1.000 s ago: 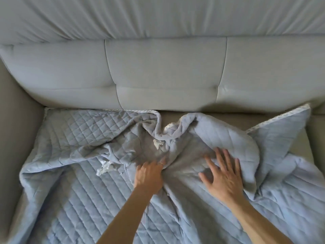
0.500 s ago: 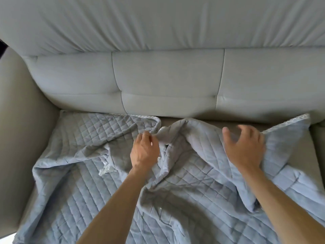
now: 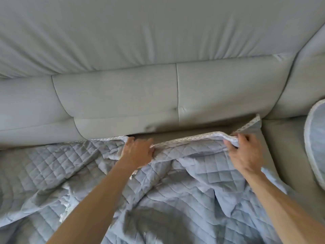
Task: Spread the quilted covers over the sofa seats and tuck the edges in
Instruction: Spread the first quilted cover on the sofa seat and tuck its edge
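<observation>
Cover (image 3: 175, 191) edge spans between gripping left hand (image 3: 139, 151) and right hand (image 3: 246, 154).

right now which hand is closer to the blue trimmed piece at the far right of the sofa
Right. The right hand grips the quilted cover just left of that piece, bare seat between; the left hand holds the cover's edge farther left.
</observation>
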